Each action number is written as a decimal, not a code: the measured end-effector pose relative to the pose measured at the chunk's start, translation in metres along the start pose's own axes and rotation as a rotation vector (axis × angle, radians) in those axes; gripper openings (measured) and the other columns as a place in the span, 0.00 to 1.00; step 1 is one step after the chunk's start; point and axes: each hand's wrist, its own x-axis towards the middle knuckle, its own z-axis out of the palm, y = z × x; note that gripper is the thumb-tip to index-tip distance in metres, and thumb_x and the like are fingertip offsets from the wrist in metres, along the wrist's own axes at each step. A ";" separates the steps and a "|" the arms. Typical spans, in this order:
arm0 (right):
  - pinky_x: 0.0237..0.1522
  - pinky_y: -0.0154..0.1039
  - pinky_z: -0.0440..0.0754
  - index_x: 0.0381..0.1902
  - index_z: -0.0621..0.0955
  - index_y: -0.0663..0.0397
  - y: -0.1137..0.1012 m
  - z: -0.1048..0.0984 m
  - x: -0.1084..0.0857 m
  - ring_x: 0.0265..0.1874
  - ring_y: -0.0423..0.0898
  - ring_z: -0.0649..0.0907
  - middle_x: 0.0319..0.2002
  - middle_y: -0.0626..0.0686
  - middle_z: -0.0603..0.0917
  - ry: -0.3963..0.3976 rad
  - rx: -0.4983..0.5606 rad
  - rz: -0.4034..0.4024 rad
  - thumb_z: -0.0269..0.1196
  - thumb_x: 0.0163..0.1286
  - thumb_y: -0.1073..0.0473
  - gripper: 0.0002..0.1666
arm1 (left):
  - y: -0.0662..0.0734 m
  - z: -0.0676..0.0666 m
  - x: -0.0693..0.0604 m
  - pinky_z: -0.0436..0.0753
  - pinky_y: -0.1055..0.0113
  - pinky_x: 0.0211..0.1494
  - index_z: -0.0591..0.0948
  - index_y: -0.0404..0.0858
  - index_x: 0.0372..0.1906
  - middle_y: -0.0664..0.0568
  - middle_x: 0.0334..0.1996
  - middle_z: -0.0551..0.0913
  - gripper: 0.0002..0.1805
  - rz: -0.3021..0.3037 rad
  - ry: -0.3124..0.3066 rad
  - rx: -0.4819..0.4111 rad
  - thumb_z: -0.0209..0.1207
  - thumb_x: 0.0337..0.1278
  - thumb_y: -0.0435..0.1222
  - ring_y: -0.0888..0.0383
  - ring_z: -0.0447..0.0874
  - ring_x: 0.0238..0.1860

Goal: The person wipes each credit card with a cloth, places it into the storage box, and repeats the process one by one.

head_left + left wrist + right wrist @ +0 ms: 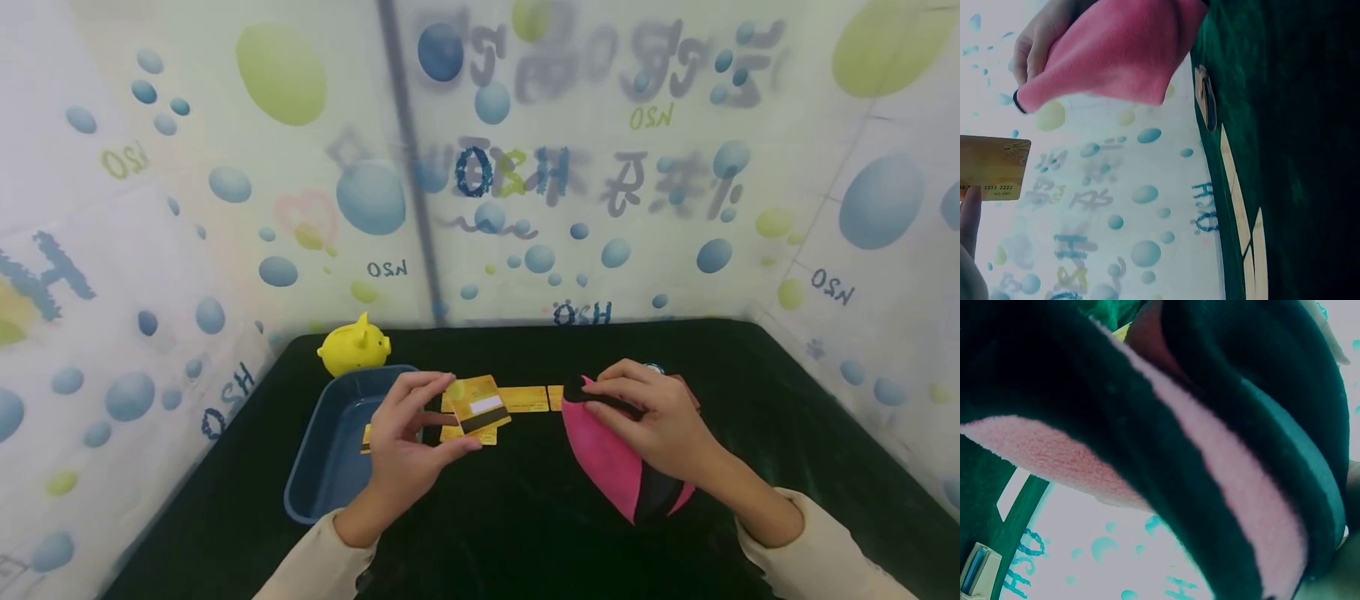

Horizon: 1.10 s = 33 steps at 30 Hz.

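Observation:
My left hand pinches a gold bank card between fingers and thumb, its dark stripe facing the head camera. In the left wrist view, the bank card shows its numbered side. To the right, my right hand grips a pink cloth with black trim by its upper edge, and the cloth hangs down. It fills much of the right wrist view, where the black trim crosses the pink. Several more gold cards lie on the dark table beyond the hands.
Left of my left hand stands a blue tray with a gold card partly visible at it. Behind the tray is a yellow piggy bank. A small tan-and-dark object sits near the table's far edge, mostly hidden in the head view.

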 end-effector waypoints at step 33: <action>0.27 0.26 0.77 0.44 0.87 0.55 0.000 0.005 -0.001 0.32 0.37 0.78 0.39 0.47 0.84 -0.024 0.042 0.023 0.73 0.51 0.76 0.22 | -0.012 -0.073 -0.012 0.83 0.72 0.51 0.77 0.23 0.58 0.40 0.50 0.78 0.28 -0.266 0.226 0.087 0.66 0.47 0.15 0.53 0.81 0.51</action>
